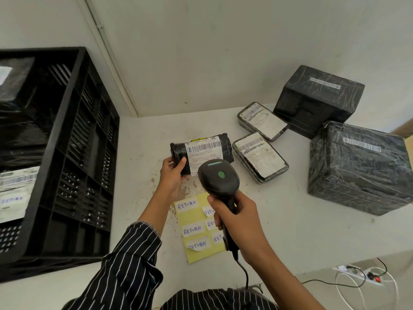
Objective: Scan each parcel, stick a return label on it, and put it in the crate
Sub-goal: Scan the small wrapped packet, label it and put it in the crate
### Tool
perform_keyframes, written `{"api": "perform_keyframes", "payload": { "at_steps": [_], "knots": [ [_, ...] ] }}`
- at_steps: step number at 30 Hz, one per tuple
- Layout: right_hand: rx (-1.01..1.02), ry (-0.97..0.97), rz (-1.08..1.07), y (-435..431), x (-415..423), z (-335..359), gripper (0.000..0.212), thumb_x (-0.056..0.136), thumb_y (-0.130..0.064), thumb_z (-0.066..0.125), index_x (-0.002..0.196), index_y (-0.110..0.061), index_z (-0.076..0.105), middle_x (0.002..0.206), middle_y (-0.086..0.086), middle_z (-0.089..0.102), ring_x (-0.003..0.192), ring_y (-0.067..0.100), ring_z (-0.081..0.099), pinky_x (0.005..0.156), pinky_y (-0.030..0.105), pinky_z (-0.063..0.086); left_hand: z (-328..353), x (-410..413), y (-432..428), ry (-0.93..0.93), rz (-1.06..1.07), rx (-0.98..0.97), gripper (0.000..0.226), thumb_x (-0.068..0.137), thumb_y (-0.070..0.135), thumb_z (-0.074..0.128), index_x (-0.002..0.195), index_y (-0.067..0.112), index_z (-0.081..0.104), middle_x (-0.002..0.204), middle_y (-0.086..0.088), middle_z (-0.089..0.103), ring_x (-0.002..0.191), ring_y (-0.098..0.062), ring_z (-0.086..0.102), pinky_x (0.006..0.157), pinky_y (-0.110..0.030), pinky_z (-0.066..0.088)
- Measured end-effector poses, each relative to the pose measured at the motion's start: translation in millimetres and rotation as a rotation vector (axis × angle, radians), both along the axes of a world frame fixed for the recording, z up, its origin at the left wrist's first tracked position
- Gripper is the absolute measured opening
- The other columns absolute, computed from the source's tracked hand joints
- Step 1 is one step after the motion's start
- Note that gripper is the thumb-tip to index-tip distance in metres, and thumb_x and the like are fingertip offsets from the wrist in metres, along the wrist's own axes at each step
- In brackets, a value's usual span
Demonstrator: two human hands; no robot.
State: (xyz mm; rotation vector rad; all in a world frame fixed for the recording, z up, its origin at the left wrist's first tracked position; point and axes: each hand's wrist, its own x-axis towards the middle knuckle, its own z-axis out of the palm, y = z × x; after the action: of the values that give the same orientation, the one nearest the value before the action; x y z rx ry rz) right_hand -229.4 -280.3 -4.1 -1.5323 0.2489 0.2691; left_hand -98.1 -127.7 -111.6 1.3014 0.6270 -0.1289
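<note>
glossy plastic-wrapped parcel [201, 153], matt plastic scanner [220, 177]

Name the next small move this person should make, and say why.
Probably trigger the scanner on the barcode: the left hand holds the rolled parcel label-up, the right hand grips the scanner close over it, and no RETURN sticker shows on it.

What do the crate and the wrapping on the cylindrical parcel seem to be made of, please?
The crate looks like rigid black moulded plastic, matte, judging by its slotted, ribbed walls. The cylindrical parcel seems wrapped in glossy black plastic film: it wrinkles and catches light.
</note>
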Motion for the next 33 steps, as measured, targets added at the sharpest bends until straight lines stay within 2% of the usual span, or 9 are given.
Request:
{"api": "perform_keyframes", "payload": {
  "at_steps": [8,11,15,20,24,26,28,31,33],
  "knots": [
    [-0.005,-0.006,-0.022,0,0,0,0.019,0.082,-0.021,0.067,0.086,-0.005,0.057,0.058,0.012,0.052,0.051,0.012,0.049,0.054,0.020,0.045,7,-1,0,-0.012,-0.007,0.011,0.039,0.095,0.012,0.052,0.131,0.005,0.038,0.124,-0.012,0.055,0.102,-0.025,0.058,0.080,-0.036,0.054],
    [-0.001,-0.017,-0.020,0,-1,1,0.018,0.082,-0.021,0.066,0.087,-0.005,0.058,0.058,0.011,0.051,0.050,0.011,0.049,0.053,0.018,0.045,7,-2,0,-0.003,-0.003,-0.001,0.039,0.095,0.012,0.052,0.131,0.005,0.038,0.128,-0.015,0.054,0.103,-0.025,0.058,0.082,-0.037,0.053],
    [0.001,-0.023,-0.011,0,-1,2,0.018,0.082,-0.021,0.066,0.086,-0.006,0.058,0.057,0.010,0.051,0.050,0.010,0.048,0.052,0.017,0.044,9,-3,0,0.004,-0.004,-0.013,0.039,0.095,0.012,0.052,0.130,0.006,0.038,0.131,-0.017,0.053,0.105,-0.026,0.057,0.078,-0.033,0.053],
    [-0.051,-0.023,-0.002,-1,-1,-1,0.019,0.082,-0.024,0.067,0.086,-0.007,0.058,0.058,0.008,0.053,0.050,0.009,0.050,0.054,0.018,0.045,8,-3,1,0.022,-0.001,0.006,0.041,0.094,0.012,0.053,0.132,0.005,0.037,0.133,-0.018,0.052,0.112,-0.029,0.056,0.083,-0.037,0.052],
    [-0.339,-0.038,-0.004,-17,7,-24,0.025,0.079,-0.032,0.071,0.086,-0.012,0.057,0.070,0.006,0.061,0.059,0.011,0.053,0.058,0.029,0.047,4,-4,5,0.059,0.002,0.039,0.043,0.094,0.012,0.055,0.132,0.003,0.037,0.133,-0.020,0.051,0.112,-0.030,0.057,0.074,-0.035,0.053],
    [-0.556,-0.040,-0.010,-36,9,-48,0.027,0.079,-0.030,0.071,0.085,-0.011,0.052,0.075,0.003,0.059,0.061,0.009,0.050,0.055,0.021,0.040,2,-6,9,0.102,0.029,0.034,0.044,0.093,0.012,0.056,0.132,0.002,0.038,0.133,-0.020,0.051,0.112,-0.031,0.056,0.077,-0.037,0.052],
    [-0.714,-0.029,-0.001,-59,7,-78,0.028,0.081,-0.024,0.070,0.088,-0.010,0.047,0.083,0.004,0.053,0.064,0.009,0.048,0.053,0.022,0.036,-1,-8,13,0.145,0.060,0.039,0.046,0.093,0.013,0.057,0.132,0.001,0.037,0.132,-0.021,0.052,0.110,-0.031,0.056,0.076,-0.038,0.052],
    [-0.925,-0.006,0.036,-94,-2,-124,0.029,0.081,-0.012,0.067,0.089,-0.008,0.040,0.096,0.012,0.044,0.068,0.024,0.047,0.059,0.033,0.037,-7,-13,21,0.201,0.116,0.049,0.047,0.091,0.013,0.059,0.131,-0.001,0.038,0.131,-0.022,0.051,0.114,-0.034,0.055,0.079,-0.039,0.052],
    [-1.041,0.012,0.030,-112,-7,-144,0.028,0.080,-0.009,0.068,0.090,-0.004,0.042,0.096,0.016,0.043,0.066,0.032,0.048,0.058,0.039,0.039,-14,-15,27,0.235,0.137,0.060,0.046,0.091,0.013,0.059,0.130,-0.004,0.041,0.129,-0.023,0.052,0.115,-0.035,0.055,0.079,-0.041,0.052]
  ]
}}
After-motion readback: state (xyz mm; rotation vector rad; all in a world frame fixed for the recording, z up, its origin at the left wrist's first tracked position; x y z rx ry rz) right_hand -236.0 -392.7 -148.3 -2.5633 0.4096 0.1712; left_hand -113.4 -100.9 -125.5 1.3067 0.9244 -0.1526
